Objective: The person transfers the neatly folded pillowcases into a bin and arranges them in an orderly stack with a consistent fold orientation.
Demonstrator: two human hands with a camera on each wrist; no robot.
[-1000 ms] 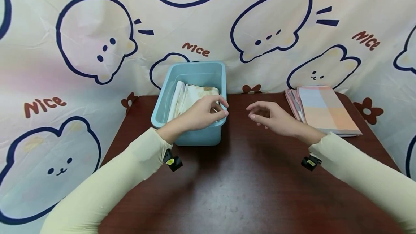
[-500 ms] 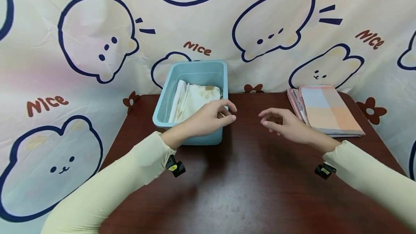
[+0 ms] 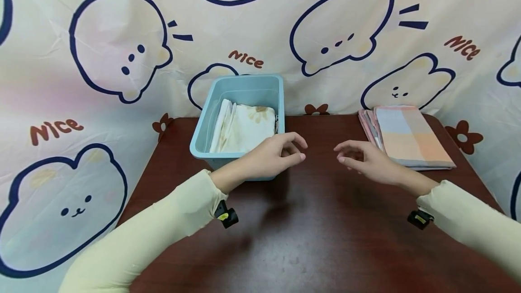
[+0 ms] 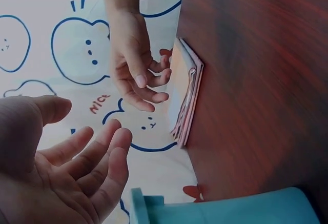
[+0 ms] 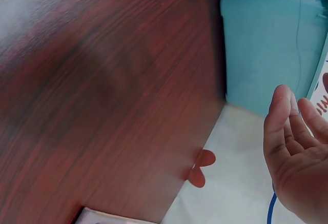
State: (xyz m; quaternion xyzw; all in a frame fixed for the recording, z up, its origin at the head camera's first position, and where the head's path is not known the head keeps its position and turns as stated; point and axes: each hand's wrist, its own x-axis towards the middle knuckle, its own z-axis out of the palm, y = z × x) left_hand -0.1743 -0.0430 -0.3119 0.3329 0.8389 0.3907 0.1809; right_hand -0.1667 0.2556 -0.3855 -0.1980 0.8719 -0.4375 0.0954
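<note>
1. Two bare hands hang over the table (image 3: 309, 229): the left hand (image 3: 281, 153) near the front right corner of the bin (image 3: 248, 81), the right hand (image 3: 370, 162) left of the checked cloth (image 3: 413, 137).
2. Both grips are loose: fingers softly bent, each thumb set apart from the index finger, with air between them. The hands face each other, well apart, and a strip of tabletop shows between them.
3. The bin stands at the table's back left, close to the backdrop (image 3: 260, 26); the left wrist crosses in front of its near corner in the head view. The checked cloth lies at the back right corner, near the side edge.
4. Between bin and checked cloth the back edge runs straight, and the wood stretches forward from there to the bottom of the head view.
5. The bin is smooth blue plastic, a deep rectangle with rounded corners and a thick rim. Inside lies the white cloth (image 3: 254, 125), patterned in tan, with folds upright along its left side.
6. The checked cloth is a flat folded rectangle in orange, pink and pale blue, its layers stacked visibly at the left.
7. The table is glossy red-brown with streaked grain; the backdrop is wrinkled fabric printed with navy outlines.
</note>
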